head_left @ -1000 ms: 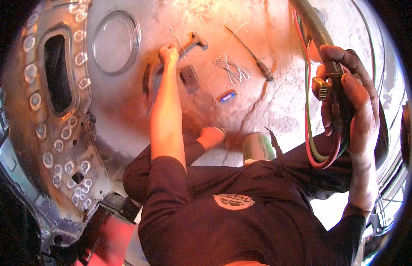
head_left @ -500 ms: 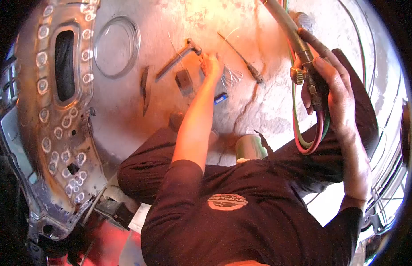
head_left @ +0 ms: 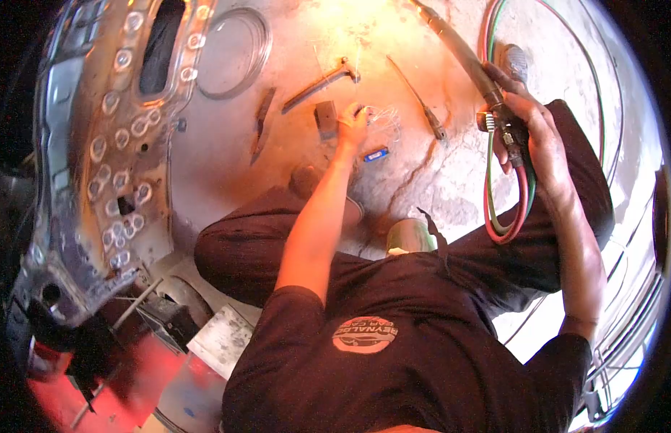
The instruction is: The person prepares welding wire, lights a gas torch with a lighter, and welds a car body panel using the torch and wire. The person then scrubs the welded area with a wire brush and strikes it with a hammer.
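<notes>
Pinched fingers of my left hand (head_left: 353, 124) are at the near end of a loose bundle of thin wires (head_left: 386, 121), just above the floor. The wires look blurred. My right hand (head_left: 541, 141) is wrapped round a gas torch (head_left: 510, 133) with a brass knob and red and green hoses, its long tube pointing up and left. Around my left hand lie a hammer (head_left: 317, 85), a dark rectangular block (head_left: 325, 118), a blue lighter-like item (head_left: 376, 155) and a screwdriver-like tool (head_left: 420, 101).
A large metal panel (head_left: 111, 155) with ringed weld spots stands on the left. Beside it lie a coil of wire (head_left: 267, 43) and a dark flat strip (head_left: 262, 123). A greenish can (head_left: 410, 237) sits between my legs. Hoses and cables (head_left: 602, 108) run along the right.
My left hand has let go of the hammer and moved right to the wires. The torch stays in my right hand. The view has shifted, with the metal panel now further right.
</notes>
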Available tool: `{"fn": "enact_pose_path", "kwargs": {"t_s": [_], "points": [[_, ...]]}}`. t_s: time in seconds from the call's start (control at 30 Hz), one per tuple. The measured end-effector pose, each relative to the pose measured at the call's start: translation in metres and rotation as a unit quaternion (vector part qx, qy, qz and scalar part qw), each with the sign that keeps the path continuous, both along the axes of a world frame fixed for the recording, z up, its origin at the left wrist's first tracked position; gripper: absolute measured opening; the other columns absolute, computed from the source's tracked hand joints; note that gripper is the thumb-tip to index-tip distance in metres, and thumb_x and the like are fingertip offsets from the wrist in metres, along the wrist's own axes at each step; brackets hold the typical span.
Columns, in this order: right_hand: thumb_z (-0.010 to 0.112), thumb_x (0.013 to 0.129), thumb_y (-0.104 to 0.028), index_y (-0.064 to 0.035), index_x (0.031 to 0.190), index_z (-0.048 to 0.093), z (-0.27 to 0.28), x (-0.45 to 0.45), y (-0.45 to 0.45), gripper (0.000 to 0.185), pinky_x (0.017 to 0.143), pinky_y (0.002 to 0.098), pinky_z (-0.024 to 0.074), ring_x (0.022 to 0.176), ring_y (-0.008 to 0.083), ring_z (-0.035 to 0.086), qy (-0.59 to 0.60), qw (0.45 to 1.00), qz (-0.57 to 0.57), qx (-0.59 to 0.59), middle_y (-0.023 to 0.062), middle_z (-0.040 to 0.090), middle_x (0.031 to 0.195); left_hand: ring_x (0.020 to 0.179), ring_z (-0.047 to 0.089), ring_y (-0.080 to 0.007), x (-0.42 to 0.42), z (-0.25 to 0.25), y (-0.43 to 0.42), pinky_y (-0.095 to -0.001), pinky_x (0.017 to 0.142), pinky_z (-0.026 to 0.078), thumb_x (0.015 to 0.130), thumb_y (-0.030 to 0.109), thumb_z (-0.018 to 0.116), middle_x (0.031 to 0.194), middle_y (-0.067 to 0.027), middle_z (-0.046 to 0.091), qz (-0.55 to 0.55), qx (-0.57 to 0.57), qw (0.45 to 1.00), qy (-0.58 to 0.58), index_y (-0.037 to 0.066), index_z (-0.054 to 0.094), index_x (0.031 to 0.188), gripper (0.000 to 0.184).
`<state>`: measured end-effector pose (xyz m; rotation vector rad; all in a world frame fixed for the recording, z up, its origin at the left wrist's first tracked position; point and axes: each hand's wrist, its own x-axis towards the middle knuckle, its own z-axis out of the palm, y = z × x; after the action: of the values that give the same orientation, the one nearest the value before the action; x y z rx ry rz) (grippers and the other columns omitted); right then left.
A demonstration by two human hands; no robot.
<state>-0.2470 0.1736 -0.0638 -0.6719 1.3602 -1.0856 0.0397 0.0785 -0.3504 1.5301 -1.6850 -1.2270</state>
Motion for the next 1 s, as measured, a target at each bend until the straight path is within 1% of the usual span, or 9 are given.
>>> {"fn": "enact_pose_path", "kwargs": {"t_s": [0.07,0.27,0.37,0.47,0.6,0.7,0.8,0.9,1.0], "points": [[0.044,0.098,-0.028,-0.0023,0.142,0.047,0.001,0.003,0.003,0.051,0.043,0.0225,0.0434,0.048,0.0109,0.055,-0.003,1.0,0.016,0.005,0.0068,0.06,0.08,0.07,0.063,-0.0121,0.008,0.026,0.002,-0.0293,0.062,0.048,0.092,0.011,0.058,0.08,-0.0106,0.071,0.006,0.017,0.999,0.033,-0.002,0.069,0.092,0.017],[0.045,0.097,-0.027,-0.0015,0.143,0.045,-0.008,-0.006,0.011,0.053,0.043,0.0232,0.0453,0.049,0.0107,0.055,-0.027,0.997,0.069,0.004,0.0066,0.061,0.08,0.069,0.063,-0.0108,0.033,0.045,0.017,-0.0259,0.062,0.048,0.094,0.008,0.056,0.081,-0.0068,0.071,0.13,0.028,0.985,0.107,-0.002,0.07,0.093,0.017],[0.045,0.096,-0.031,-0.0032,0.145,0.042,-0.01,-0.005,0.013,0.057,0.042,0.0221,0.0444,0.047,0.0093,0.054,-0.036,0.995,0.09,-0.006,0.0068,0.063,0.082,0.069,0.063,-0.0119,0.033,0.103,0.035,-0.0269,0.063,0.051,0.095,0.008,0.055,0.084,-0.0089,0.072,0.14,-0.011,0.99,-0.001,-0.002,0.07,0.094,0.017],[0.046,0.093,-0.04,-0.0064,0.148,0.036,-0.021,-0.001,0.013,0.065,0.039,0.02,0.0438,0.046,0.0075,0.053,-0.05,0.992,0.113,-0.022,0.0072,0.066,0.086,0.07,0.064,-0.0144,0.04,0.11,0.047,-0.0292,0.063,0.054,0.097,0.008,0.054,0.089,-0.0116,0.072,0.192,0.099,0.961,0.171,-0.001,0.068,0.101,0.017],[0.049,0.093,-0.04,-0.0047,0.148,0.035,-0.048,-0.002,0.019,0.067,0.04,0.0186,0.0457,0.046,0.0083,0.056,-0.094,0.986,0.137,-0.03,0.0089,0.067,0.087,0.072,0.067,-0.0182,0.045,0.092,0.055,-0.031,0.064,0.057,0.097,0.008,0.054,0.091,-0.0142,0.072,0.174,0.1,0.95,0.238,0.0,0.061,0.116,0.022],[0.049,0.093,-0.037,-0.0043,0.148,0.035,-0.07,0.002,0.029,0.066,0.04,0.0205,0.0458,0.046,0.0097,0.056,-0.14,0.983,0.119,-0.005,0.0118,0.068,0.087,0.073,0.068,-0.0203,0.046,0.078,0.057,-0.0314,0.064,0.057,0.097,0.007,0.054,0.092,-0.0157,0.071,0.183,0.129,0.951,0.212,0.0,0.06,0.116,0.021],[0.048,0.093,-0.036,-0.0047,0.149,0.034,-0.074,0.005,0.039,0.065,0.04,0.0221,0.0456,0.045,0.0108,0.055,-0.123,0.987,0.098,0.024,0.0132,0.068,0.088,0.073,0.069,-0.0223,0.053,0.044,0.055,-0.0326,0.064,0.057,0.096,0.005,0.054,0.093,-0.017,0.071,0.186,0.18,0.926,0.276,-0.001,0.06,0.112,0.018],[0.048,0.093,-0.035,-0.0051,0.149,0.035,-0.086,0.001,0.038,0.064,0.04,0.0227,0.0454,0.045,0.0113,0.055,-0.142,0.984,0.106,0.031,0.0135,0.068,0.088,0.073,0.069,-0.0234,0.049,0.019,0.06,-0.0333,0.064,0.057,0.095,0.004,0.054,0.089,-0.0159,0.071,0.19,0.165,0.923,0.293,-0.001,0.06,0.109,0.016],[0.046,0.092,-0.033,-0.0062,0.15,0.035,-0.087,0.001,0.034,0.065,0.043,0.0232,0.0448,0.05,0.01,0.053,-0.142,0.98,0.134,0.037,0.0078,0.065,0.09,0.071,0.068,-0.0213,0.047,0.009,0.062,-0.0333,0.063,0.056,0.093,0.005,0.057,0.085,-0.0139,0.069,0.219,0.172,0.929,0.244,-0.001,0.062,0.104,0.013]]}}
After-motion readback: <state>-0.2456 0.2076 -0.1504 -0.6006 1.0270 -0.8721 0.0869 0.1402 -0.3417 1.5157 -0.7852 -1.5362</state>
